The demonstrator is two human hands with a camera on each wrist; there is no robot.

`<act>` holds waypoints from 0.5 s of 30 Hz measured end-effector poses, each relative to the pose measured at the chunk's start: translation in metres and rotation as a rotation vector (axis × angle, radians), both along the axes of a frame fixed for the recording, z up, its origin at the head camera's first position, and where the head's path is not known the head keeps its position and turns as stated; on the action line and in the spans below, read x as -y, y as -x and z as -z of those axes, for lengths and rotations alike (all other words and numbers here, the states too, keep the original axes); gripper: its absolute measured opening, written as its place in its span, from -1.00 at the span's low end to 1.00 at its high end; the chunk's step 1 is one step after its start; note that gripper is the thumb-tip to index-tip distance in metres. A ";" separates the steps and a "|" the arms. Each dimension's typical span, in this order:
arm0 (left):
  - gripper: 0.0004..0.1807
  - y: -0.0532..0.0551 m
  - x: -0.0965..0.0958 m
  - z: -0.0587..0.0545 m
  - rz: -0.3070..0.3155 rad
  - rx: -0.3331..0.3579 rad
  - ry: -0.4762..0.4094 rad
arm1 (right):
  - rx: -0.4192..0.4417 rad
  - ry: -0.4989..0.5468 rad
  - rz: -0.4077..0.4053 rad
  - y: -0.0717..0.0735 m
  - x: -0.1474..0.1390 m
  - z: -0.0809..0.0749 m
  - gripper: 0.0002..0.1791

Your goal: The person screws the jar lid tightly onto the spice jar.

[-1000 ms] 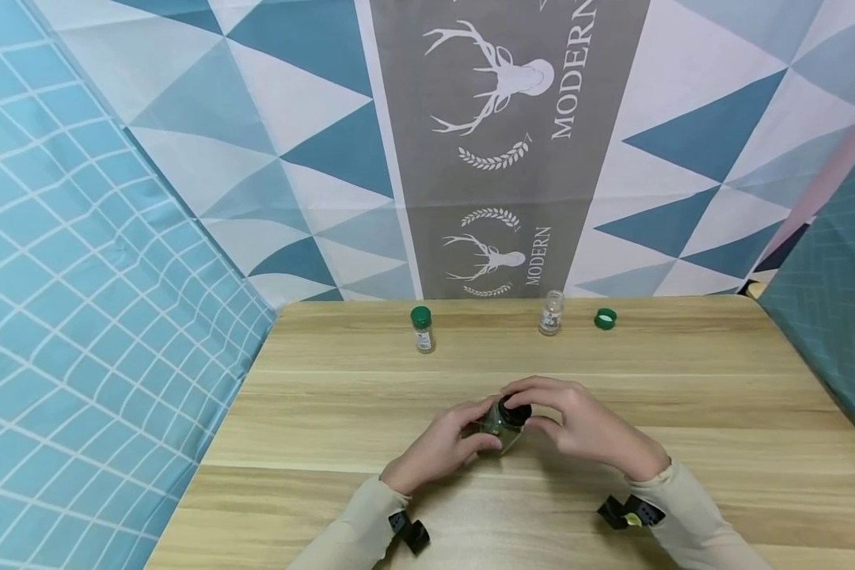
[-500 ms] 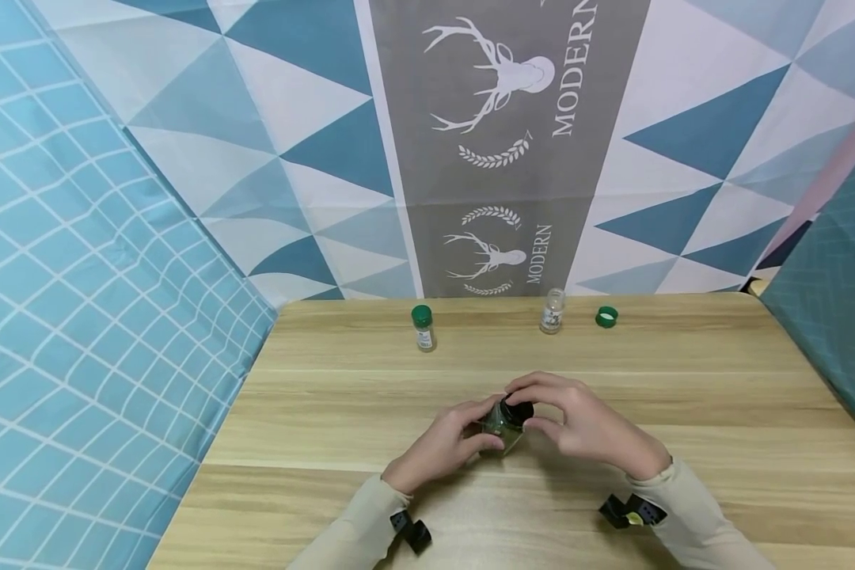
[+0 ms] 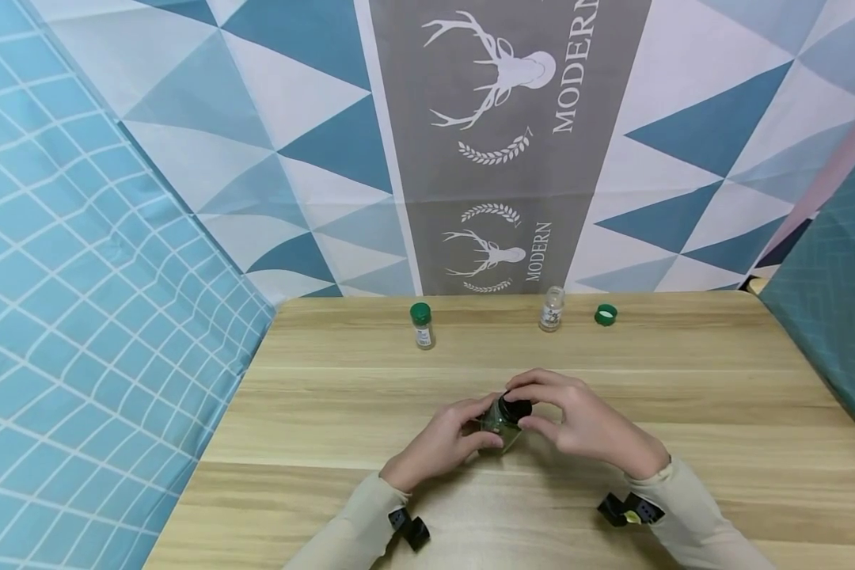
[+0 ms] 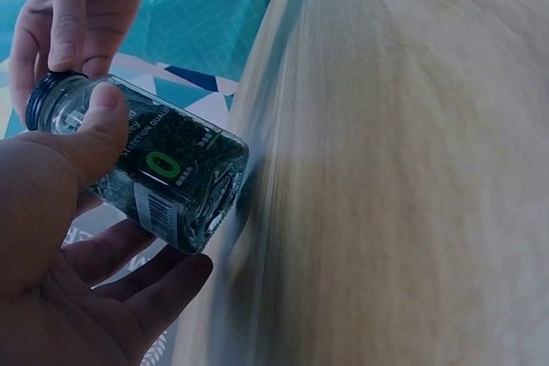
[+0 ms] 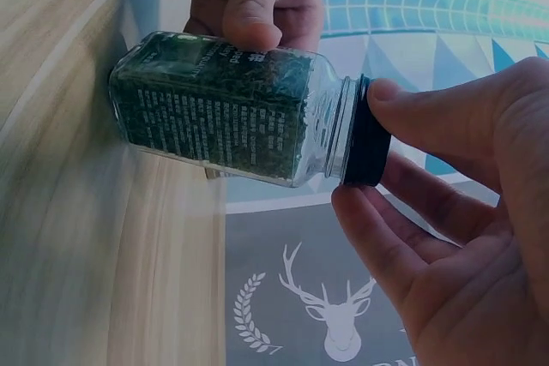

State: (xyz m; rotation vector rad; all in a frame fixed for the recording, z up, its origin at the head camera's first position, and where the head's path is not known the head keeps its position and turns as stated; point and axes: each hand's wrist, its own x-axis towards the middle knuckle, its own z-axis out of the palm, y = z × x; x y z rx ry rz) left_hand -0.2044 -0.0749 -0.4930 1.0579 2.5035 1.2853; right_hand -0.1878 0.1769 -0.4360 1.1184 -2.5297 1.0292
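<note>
A square glass spice jar [image 5: 214,113] of dried green herbs, printed with white text and a barcode, is between both hands near the table's middle. My left hand [image 3: 445,443] grips its body, thumb on one face and fingers on the other side. At the neck, my right hand [image 3: 573,416] pinches the black lid [image 5: 369,139] between thumb and fingers. The lid sits on the neck, with glass thread showing below it in the right wrist view. The jar leans in the head view, its base close over the wooden table [image 3: 313,412].
Toward the back of the table stand a small jar with a green cap [image 3: 422,326] and an uncapped clear jar [image 3: 552,309]. A loose green cap [image 3: 606,315] lies to the right of the clear one. Patterned cloth [image 3: 328,158] hangs behind the table.
Both hands keep their hold on the jar and lid, with only slight shifts of the right fingers. The back jars and loose cap have not moved on the table.
</note>
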 end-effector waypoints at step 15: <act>-0.27 -0.001 0.000 -0.002 -0.002 0.003 0.002 | 0.040 0.027 0.026 0.000 0.001 0.001 -0.66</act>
